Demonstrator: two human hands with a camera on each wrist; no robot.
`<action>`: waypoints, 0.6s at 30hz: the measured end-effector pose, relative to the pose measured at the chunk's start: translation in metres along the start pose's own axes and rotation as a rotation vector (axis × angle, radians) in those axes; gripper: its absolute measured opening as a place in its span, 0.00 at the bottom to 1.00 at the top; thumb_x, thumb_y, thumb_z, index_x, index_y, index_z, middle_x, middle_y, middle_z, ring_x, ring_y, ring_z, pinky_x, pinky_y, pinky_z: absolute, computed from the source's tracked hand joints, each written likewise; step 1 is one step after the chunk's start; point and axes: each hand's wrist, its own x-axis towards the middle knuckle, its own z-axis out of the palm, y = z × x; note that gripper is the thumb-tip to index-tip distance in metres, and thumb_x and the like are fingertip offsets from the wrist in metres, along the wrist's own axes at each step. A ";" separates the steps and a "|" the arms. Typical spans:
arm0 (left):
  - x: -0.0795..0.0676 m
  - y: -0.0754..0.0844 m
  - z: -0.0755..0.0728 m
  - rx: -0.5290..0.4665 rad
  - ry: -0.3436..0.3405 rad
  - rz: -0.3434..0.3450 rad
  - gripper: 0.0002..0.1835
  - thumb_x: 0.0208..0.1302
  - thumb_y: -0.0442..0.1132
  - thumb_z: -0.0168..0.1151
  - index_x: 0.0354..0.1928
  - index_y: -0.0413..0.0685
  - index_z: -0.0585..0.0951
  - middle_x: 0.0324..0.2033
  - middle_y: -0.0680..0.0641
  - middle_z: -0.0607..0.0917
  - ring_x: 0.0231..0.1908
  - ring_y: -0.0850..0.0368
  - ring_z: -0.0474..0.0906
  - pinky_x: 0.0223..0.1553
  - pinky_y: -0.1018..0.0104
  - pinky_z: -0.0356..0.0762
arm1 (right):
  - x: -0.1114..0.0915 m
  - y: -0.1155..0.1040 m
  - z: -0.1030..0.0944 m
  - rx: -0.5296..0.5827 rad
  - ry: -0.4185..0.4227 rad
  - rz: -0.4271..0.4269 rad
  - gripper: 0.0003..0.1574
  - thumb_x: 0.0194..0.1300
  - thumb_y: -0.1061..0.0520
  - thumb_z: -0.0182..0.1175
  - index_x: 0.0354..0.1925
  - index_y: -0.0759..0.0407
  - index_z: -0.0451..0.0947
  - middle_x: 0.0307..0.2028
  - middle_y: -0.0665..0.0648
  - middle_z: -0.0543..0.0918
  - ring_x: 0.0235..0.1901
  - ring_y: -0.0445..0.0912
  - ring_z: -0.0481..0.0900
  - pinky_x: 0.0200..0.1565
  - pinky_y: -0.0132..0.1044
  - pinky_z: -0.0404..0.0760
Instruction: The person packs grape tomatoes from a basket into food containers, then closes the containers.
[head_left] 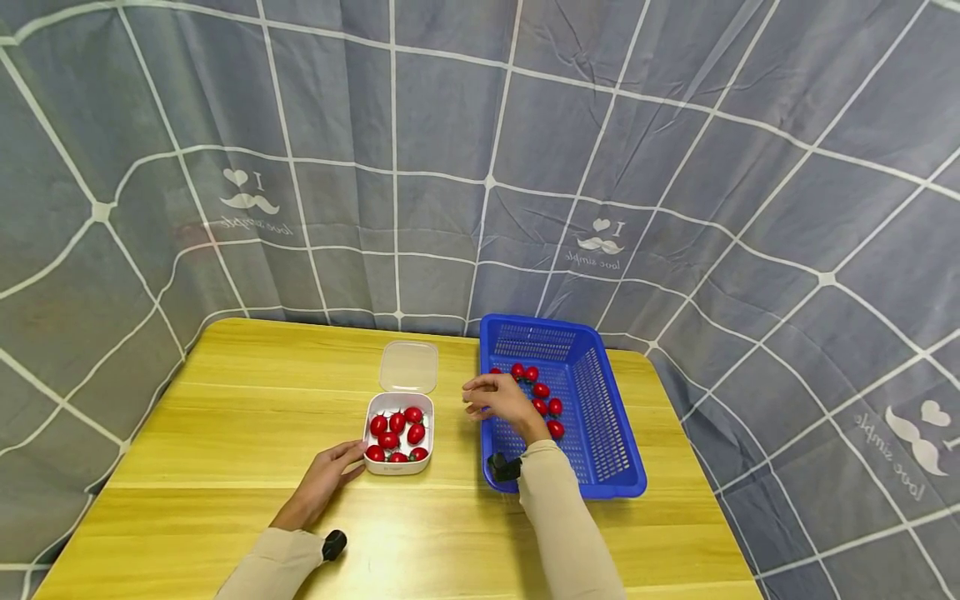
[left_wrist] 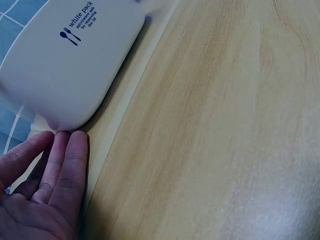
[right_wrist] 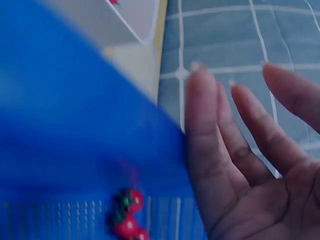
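Observation:
A small white plastic container (head_left: pixel 400 469) stands on the table with several red cherry tomatoes (head_left: pixel 397 423) inside. My left hand (head_left: pixel 322 479) rests beside it, its straight fingertips touching the container's left side; in the left wrist view these fingertips (left_wrist: pixel 75 142) meet the container's lower corner. Over the left rim of a blue plastic basket (head_left: pixel 617 417) hovers my right hand (head_left: pixel 504 402), fingers loosely bent and nothing between them. Several more cherry tomatoes (head_left: pixel 555 406) lie in the basket, partly hidden behind that hand. In the right wrist view the fingers (right_wrist: pixel 202 110) are spread apart.
Behind the container lies its translucent lid (head_left: pixel 408 367), flat on the wooden table (head_left: pixel 262 400). A grey curtain (head_left: pixel 442 208) with white grid lines hangs around the table's back and sides. The basket's raised walls stand close to the table's right edge.

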 end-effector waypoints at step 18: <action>-0.001 0.000 0.000 -0.005 -0.006 0.002 0.34 0.73 0.47 0.52 0.66 0.24 0.60 0.66 0.27 0.62 0.67 0.36 0.59 0.63 0.58 0.72 | -0.020 0.023 -0.078 -0.180 -0.124 0.113 0.16 0.64 0.72 0.57 0.49 0.82 0.74 0.44 0.74 0.82 0.40 0.54 0.84 0.49 0.52 0.84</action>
